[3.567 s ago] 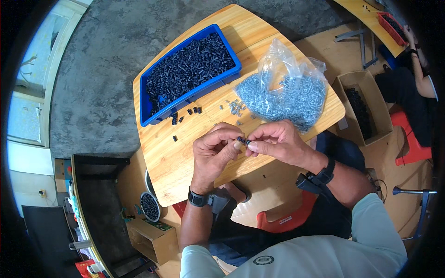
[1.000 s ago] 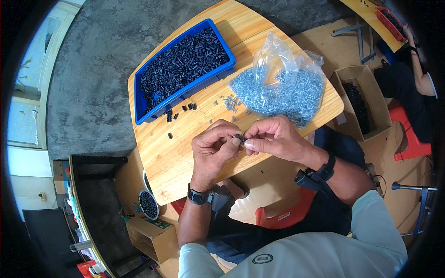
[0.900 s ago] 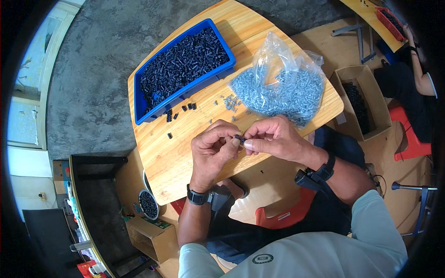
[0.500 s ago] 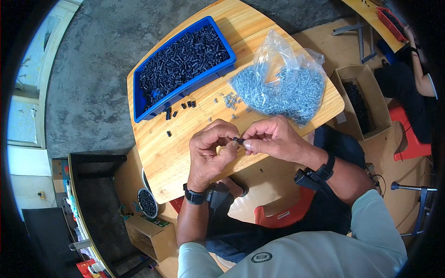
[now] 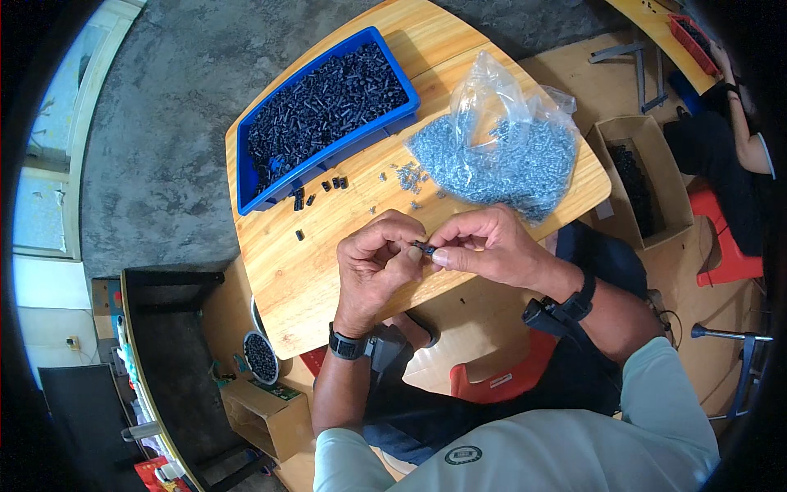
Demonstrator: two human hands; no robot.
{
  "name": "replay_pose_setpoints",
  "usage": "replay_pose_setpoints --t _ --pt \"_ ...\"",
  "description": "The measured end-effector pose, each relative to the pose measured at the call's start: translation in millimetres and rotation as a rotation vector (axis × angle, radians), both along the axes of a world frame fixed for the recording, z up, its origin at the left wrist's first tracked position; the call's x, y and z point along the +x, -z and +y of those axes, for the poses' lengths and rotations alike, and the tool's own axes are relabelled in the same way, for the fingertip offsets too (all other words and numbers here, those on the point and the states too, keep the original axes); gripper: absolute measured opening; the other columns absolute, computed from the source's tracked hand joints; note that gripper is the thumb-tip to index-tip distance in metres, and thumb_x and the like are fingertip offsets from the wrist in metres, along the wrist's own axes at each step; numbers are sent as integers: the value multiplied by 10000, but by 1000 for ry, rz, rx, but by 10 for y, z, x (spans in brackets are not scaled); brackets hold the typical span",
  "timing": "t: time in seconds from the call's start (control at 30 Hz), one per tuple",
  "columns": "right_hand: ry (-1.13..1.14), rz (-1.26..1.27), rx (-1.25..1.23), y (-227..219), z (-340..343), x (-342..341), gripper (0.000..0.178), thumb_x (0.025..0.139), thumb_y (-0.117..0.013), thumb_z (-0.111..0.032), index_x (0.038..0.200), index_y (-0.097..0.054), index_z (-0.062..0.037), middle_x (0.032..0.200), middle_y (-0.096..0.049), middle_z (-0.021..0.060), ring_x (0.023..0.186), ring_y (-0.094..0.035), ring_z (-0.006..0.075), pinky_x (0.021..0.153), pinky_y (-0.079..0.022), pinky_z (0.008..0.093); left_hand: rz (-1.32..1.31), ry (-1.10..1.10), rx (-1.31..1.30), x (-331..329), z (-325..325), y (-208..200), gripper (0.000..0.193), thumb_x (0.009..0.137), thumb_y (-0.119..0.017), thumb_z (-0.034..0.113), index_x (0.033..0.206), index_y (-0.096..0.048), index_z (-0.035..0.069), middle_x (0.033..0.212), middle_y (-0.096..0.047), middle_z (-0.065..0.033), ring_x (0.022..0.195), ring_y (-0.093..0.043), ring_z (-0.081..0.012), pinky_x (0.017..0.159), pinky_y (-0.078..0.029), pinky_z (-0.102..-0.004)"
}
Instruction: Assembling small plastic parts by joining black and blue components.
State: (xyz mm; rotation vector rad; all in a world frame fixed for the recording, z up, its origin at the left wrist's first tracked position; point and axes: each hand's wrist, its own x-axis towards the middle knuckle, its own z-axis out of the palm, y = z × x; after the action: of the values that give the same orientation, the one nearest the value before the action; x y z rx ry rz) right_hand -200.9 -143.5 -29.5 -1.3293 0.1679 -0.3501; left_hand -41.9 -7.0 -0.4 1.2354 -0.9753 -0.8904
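Observation:
Between my two hands is a small black plastic piece [image 5: 423,248], pinched at both ends over the near edge of the wooden table [image 5: 311,287]. The fingertips of my left hand [image 5: 379,254] close on its left end. My right hand [image 5: 484,246] grips the other end with thumb and forefinger. Fingers cover much of the piece, so its full shape is hidden. Just beyond my hands lie scattered small silvery metal parts [image 5: 409,175]. Several loose black pieces [image 5: 334,184] rest on the wood farther left.
A blue bin [image 5: 328,156] full of black pieces stands at the table's far left. To the right lies a clear bag [image 5: 500,164] of silvery metal parts. Beyond the right edge are a cardboard box [image 5: 668,164] and another person's arm [image 5: 744,139]. A red stool [image 5: 500,377] is below me.
Both hands stay in nearly the same place, still pinching the black piece. The piece is turned slightly, with small finger movements.

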Motion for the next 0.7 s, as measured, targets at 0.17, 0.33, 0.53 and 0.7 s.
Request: replay_pose_setpoints --t 0.17,0.33,0.53,0.7 --pt "-11 -7 36 -11 6 0 160 919 -706 -75 1030 -711 40 911 -735 62 843 -672 70 745 -554 227 -101 -4 -8 30 3 38 101 865 -644 -56 956 -681 -34 941 -636 -55 745 -600 -73 642 -475 -218" --pt "-29 -25 73 39 10 7 167 926 -696 -80 1038 -705 45 898 -732 74 834 -682 92 753 -564 249 -144 -20 37 7 8 -12 123 834 -637 -69 941 -684 -32 920 -635 -46 763 -585 -63 642 -459 -211" --pt "-29 15 46 31 9 3 166 925 -691 -94 1027 -711 35 884 -731 63 821 -672 76 730 -550 236 -160 -33 57 -25 3 -58 128 814 -624 -84 920 -675 -33 907 -635 -49 735 -578 -54 629 -453 -213" --pt "-28 19 41 22 17 6 158 923 -695 -102 1007 -717 29 873 -729 50 809 -664 60 709 -540 225 -129 -28 59 -14 21 -38 123 815 -617 -95 906 -670 -33 909 -636 -51 725 -581 -54 609 -460 -209"
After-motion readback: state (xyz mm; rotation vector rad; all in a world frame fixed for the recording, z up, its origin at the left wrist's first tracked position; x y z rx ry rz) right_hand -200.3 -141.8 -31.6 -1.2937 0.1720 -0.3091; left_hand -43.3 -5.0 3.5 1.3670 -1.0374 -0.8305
